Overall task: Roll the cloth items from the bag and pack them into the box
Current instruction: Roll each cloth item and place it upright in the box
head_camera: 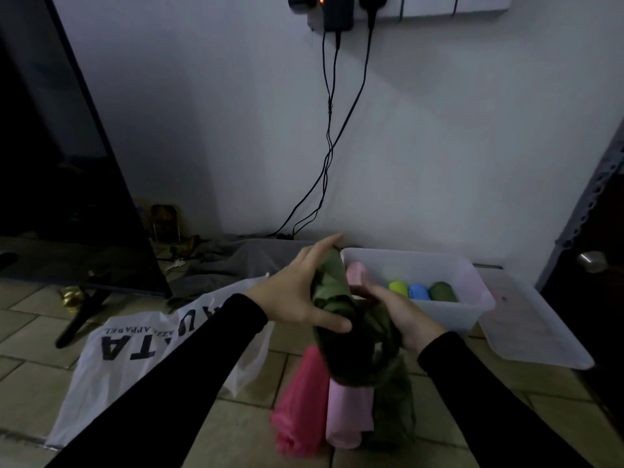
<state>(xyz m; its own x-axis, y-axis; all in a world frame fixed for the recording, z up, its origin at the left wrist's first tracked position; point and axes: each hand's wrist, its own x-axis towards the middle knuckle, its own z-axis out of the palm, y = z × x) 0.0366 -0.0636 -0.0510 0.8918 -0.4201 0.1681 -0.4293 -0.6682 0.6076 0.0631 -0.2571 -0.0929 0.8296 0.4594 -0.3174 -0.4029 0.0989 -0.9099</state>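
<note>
Both hands hold a dark green cloth (341,319) in the air in front of the box. My left hand (304,292) grips its upper part, thumb underneath, fingers stretched over the top. My right hand (401,315) holds the cloth's right side from below. The clear plastic box (472,282) stands on the floor behind; inside lie a pale pink roll (355,273), a yellow-green roll (398,288), a blue roll (418,291) and a green roll (443,291). Under the hands lie a bright pink cloth (300,410), a light pink cloth (347,417) and another green cloth (395,413). The white printed bag (128,352) lies flat at the left.
The box's clear lid (537,325) lies on the tiled floor to the right. A black screen on a stand (67,163) leans at the left. Black cables (329,136) hang down the wall. A grey cloth (236,261) lies by the wall; a dark door (594,265) stands at the right.
</note>
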